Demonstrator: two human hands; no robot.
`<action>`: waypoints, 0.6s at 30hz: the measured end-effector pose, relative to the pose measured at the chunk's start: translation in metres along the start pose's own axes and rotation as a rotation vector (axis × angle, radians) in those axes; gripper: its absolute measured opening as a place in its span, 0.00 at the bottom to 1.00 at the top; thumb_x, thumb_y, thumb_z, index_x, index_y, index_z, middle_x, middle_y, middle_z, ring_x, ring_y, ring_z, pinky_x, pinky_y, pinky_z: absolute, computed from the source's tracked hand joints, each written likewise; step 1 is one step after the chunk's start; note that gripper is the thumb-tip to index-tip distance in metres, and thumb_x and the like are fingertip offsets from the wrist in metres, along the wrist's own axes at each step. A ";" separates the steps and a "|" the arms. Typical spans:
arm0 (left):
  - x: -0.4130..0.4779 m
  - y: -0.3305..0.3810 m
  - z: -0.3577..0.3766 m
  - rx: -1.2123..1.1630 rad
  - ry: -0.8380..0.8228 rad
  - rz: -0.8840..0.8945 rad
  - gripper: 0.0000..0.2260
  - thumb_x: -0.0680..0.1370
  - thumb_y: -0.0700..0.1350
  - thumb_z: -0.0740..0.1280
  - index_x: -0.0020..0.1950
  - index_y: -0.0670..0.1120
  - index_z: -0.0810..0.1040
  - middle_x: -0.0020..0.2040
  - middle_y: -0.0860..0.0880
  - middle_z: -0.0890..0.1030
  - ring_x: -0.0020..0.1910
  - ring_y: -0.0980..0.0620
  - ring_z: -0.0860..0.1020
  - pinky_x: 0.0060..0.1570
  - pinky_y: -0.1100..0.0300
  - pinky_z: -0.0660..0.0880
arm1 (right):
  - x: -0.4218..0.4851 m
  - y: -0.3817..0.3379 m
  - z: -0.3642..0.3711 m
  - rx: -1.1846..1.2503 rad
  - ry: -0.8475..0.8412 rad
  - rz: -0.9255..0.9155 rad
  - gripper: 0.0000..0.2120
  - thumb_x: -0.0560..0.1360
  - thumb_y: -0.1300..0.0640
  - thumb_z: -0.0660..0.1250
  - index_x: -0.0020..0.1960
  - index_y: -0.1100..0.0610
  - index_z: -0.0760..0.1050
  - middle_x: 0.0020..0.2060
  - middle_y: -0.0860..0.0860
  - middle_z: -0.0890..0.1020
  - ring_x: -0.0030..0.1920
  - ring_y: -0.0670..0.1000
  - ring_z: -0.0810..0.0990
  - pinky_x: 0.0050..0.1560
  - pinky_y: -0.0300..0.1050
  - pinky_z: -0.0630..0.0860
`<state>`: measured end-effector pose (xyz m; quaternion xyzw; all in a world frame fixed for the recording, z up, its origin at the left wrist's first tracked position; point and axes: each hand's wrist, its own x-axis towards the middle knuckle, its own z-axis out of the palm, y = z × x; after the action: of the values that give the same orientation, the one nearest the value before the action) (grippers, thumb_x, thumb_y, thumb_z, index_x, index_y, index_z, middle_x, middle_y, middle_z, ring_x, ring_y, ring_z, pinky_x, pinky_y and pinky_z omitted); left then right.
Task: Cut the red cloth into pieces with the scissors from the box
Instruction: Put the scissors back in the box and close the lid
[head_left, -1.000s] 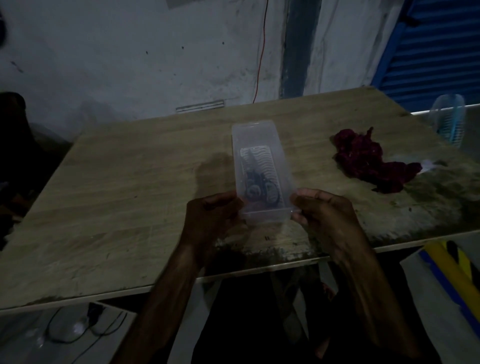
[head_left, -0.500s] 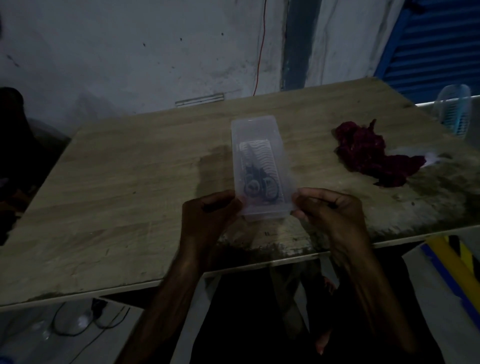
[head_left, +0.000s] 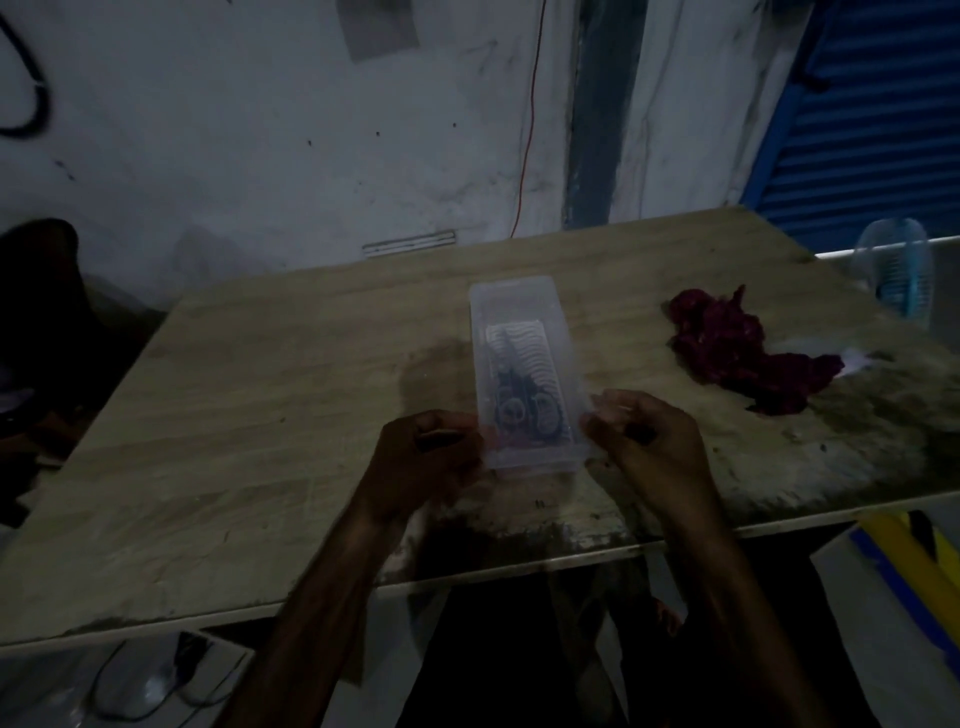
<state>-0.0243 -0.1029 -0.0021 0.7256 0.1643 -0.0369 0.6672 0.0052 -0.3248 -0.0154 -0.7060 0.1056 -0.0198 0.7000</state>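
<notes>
Scissors (head_left: 519, 402): inside the clear box (head_left: 519, 312), handles nearest the person.
Box: mid-desk (head_left: 260, 405).
Red cloth (head_left: 737, 353): crumpled, well right of box.
Left hand (head_left: 421, 462): fingers curled, gripping box's near-left corner.
Right hand (head_left: 649, 447): curled, pinching near-right corner.

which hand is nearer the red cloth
The right hand, holding the side of the box facing the red cloth; the left hand holds the opposite side.

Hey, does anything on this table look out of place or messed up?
Nothing spilled or broken. The cloth lies crumpled on the right of the table, whose near edge is darkly stained. The scissors sit inside the box, which the left hand and right hand grip at its near end.
</notes>
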 end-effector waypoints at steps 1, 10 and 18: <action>0.006 0.003 -0.004 0.016 -0.011 -0.029 0.07 0.78 0.37 0.71 0.53 0.34 0.83 0.44 0.38 0.85 0.34 0.47 0.82 0.33 0.59 0.80 | 0.006 -0.002 0.003 -0.157 0.030 -0.090 0.16 0.73 0.60 0.76 0.59 0.58 0.80 0.51 0.54 0.84 0.44 0.45 0.83 0.39 0.31 0.78; 0.133 0.070 0.013 0.631 0.285 0.394 0.17 0.80 0.51 0.70 0.57 0.37 0.82 0.55 0.39 0.84 0.56 0.41 0.81 0.58 0.53 0.76 | 0.084 -0.041 0.072 -0.902 -0.191 -0.321 0.32 0.78 0.45 0.69 0.76 0.59 0.65 0.74 0.59 0.68 0.74 0.59 0.66 0.71 0.50 0.66; 0.198 0.090 0.005 0.339 0.078 0.109 0.08 0.77 0.40 0.72 0.51 0.35 0.82 0.44 0.41 0.85 0.40 0.47 0.83 0.41 0.57 0.84 | 0.094 -0.037 0.072 -0.910 -0.250 -0.264 0.35 0.77 0.42 0.69 0.78 0.56 0.63 0.79 0.56 0.62 0.78 0.56 0.61 0.74 0.45 0.59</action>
<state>0.1893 -0.0751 0.0296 0.8364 0.1417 0.0004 0.5294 0.1143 -0.2711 0.0088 -0.9446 -0.0719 0.0245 0.3192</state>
